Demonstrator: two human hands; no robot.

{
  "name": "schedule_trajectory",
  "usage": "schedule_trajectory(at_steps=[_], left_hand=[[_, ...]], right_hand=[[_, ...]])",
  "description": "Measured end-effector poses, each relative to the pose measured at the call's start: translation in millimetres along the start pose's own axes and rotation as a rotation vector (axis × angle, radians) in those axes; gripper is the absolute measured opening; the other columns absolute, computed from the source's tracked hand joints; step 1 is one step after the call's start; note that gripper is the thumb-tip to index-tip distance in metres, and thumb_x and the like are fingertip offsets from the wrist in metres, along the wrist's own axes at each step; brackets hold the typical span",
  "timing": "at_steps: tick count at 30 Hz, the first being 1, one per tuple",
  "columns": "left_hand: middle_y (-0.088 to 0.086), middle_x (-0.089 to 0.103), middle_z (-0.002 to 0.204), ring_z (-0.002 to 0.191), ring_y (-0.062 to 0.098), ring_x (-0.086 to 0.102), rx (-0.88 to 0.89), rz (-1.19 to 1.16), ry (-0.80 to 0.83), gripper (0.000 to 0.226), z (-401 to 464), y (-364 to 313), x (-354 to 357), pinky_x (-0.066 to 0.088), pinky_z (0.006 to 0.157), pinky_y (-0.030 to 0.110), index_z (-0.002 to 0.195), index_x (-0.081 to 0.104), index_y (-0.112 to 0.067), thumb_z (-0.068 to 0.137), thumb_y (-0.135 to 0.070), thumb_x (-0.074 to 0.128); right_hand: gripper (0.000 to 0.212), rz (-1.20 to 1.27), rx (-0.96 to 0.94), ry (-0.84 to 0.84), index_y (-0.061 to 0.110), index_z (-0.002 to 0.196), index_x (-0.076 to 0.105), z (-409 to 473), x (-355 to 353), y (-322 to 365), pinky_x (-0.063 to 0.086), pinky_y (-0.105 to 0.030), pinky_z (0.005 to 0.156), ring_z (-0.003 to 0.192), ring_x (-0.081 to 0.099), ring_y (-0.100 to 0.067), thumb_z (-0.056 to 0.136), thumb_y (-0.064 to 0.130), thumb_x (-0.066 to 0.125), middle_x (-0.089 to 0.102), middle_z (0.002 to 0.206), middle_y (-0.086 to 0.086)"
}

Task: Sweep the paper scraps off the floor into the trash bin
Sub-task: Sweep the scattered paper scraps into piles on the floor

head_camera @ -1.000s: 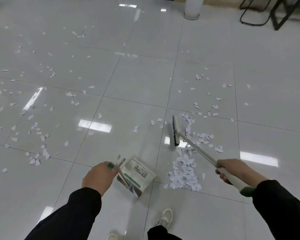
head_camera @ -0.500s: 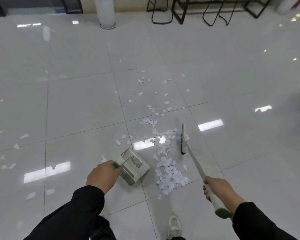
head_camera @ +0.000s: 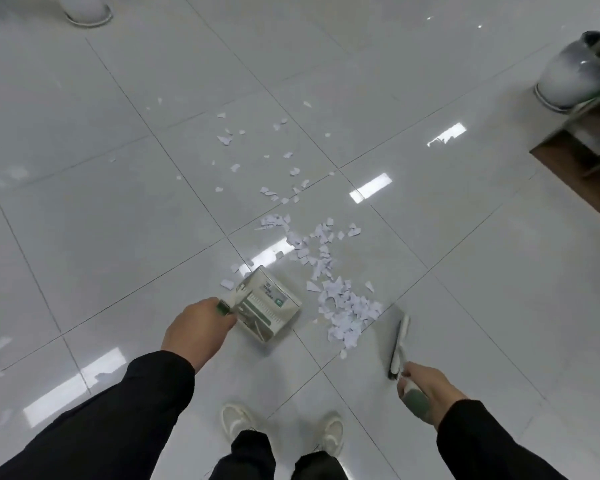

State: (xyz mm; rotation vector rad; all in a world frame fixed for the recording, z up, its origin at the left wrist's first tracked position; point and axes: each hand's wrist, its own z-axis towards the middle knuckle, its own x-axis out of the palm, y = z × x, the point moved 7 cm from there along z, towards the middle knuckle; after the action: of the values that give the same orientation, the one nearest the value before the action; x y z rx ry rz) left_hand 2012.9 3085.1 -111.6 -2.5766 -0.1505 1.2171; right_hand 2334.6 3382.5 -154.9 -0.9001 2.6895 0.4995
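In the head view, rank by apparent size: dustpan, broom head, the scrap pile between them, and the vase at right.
1. Scrap pile
2. Vase, cut off at the edge
3. Dustpan
4. Broom head

Vase and dustpan look close; the vase stands farther off.

The dustpan [head_camera: 269,306] carried a printed white label with a round green logo (too small and blurred to make out); nothing else near the dustpan bore any legible text.

A single head-worn wide-angle view is aimed steeply down and forward at the glossy white tiled floor [head_camera: 118,202], with the white sneakers [head_camera: 236,419] seen directly below, close.
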Motion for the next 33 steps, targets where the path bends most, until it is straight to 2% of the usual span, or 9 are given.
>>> schedule_trajectory(at_steps=[4,7,10,15,17,20,24,28,33], left_hand=[[0.001,0.060,0.072,0.064,0.019,0.054,0.013,0.033,-0.035,0.029,-0.1,22.7,-12.0,0.037,0.054,0.031,0.076,0.054,-0.017,0.096,-0.038,0.056],[0.002,0.060,0.071,0.065,0.021,0.055,0.018,0.066,-0.041,0.031,2.3,35.6,-20.6,0.038,0.056,0.032,0.076,0.054,-0.016,0.096,-0.040,0.055],[0.002,0.060,0.069,0.065,0.023,0.057,0.018,0.101,-0.054,0.032,6.6,46.2,-27.2,0.039,0.055,0.032,0.076,0.054,-0.016,0.096,-0.041,0.055],[0.002,0.061,0.068,0.064,0.022,0.057,-0.027,0.105,-0.085,0.031,14.1,46.0,-38.9,0.038,0.054,0.030,0.078,0.055,-0.016,0.096,-0.040,0.056],[0.002,0.062,0.069,0.064,0.021,0.057,-0.040,0.074,-0.090,0.030,15.7,39.7,-42.5,0.038,0.055,0.030,0.077,0.055,-0.016,0.096,-0.040,0.057],[0.003,0.062,0.070,0.064,0.022,0.056,-0.035,0.042,-0.107,0.030,24.2,22.9,-51.3,0.040,0.056,0.031,0.077,0.055,-0.017,0.096,-0.039,0.057],[0.003,0.063,0.071,0.065,0.022,0.056,-0.045,0.008,-0.127,0.025,47.0,3.8,-69.6,0.041,0.058,0.031,0.077,0.055,-0.018,0.094,-0.035,0.055],[0.001,0.062,0.072,0.066,0.020,0.056,-0.044,-0.006,-0.132,0.020,70.2,-0.6,-84.1,0.042,0.059,0.031,0.078,0.056,-0.021,0.094,-0.033,0.054],[-0.001,0.063,0.074,0.069,0.018,0.056,0.058,0.008,-0.107,0.022,130.3,22.0,-127.7,0.039,0.058,0.031,0.079,0.056,-0.022,0.096,-0.037,0.056]], right_hand=[[0.019,0.156,0.061,0.152,-0.004,0.109,0.056,1.4,80.7,-3.9,0.046,-0.020,0.037,0.038,0.048,-0.017,0.093,-0.005,0.046,0.052,0.087,-0.017],[0.014,0.234,0.025,0.205,0.002,0.106,0.051,-5.9,137.1,15.0,0.045,-0.020,0.036,0.039,0.047,-0.016,0.096,-0.004,0.043,0.047,0.086,-0.016],[0.012,0.304,0.008,0.266,0.004,0.103,0.052,-10.3,166.5,42.8,0.045,-0.020,0.036,0.038,0.046,-0.016,0.096,-0.003,0.045,0.048,0.095,-0.018],[0.005,0.391,-0.020,0.343,0.004,0.094,0.049,-13.2,162.1,92.4,0.044,-0.019,0.035,0.039,0.043,-0.014,0.092,0.000,0.049,0.051,0.073,-0.014],[0.009,0.387,-0.048,0.359,0.002,0.099,0.051,-17.8,151.4,103.2,0.044,-0.019,0.036,0.040,0.044,-0.014,0.090,0.000,0.050,0.053,0.071,-0.015],[0.019,0.320,-0.095,0.334,-0.003,0.109,0.054,-28.0,134.8,115.5,0.045,-0.021,0.037,0.042,0.046,-0.015,0.091,0.003,0.053,0.055,0.075,-0.016],[0.006,0.262,-0.126,0.249,-0.002,0.097,0.054,-47.6,121.3,116.7,0.041,-0.019,0.035,0.037,0.044,-0.016,0.092,0.001,0.051,0.052,0.069,-0.016],[0.005,0.219,-0.109,0.154,0.000,0.093,0.054,-53.9,121.2,98.8,0.040,-0.020,0.035,0.039,0.042,-0.018,0.093,0.001,0.049,0.049,0.065,-0.013],[0.009,0.234,-0.046,0.073,0.000,0.101,0.053,-59.7,185.7,82.1,0.045,-0.023,0.035,0.045,0.048,-0.021,0.095,0.000,0.046,0.052,0.077,-0.018]])
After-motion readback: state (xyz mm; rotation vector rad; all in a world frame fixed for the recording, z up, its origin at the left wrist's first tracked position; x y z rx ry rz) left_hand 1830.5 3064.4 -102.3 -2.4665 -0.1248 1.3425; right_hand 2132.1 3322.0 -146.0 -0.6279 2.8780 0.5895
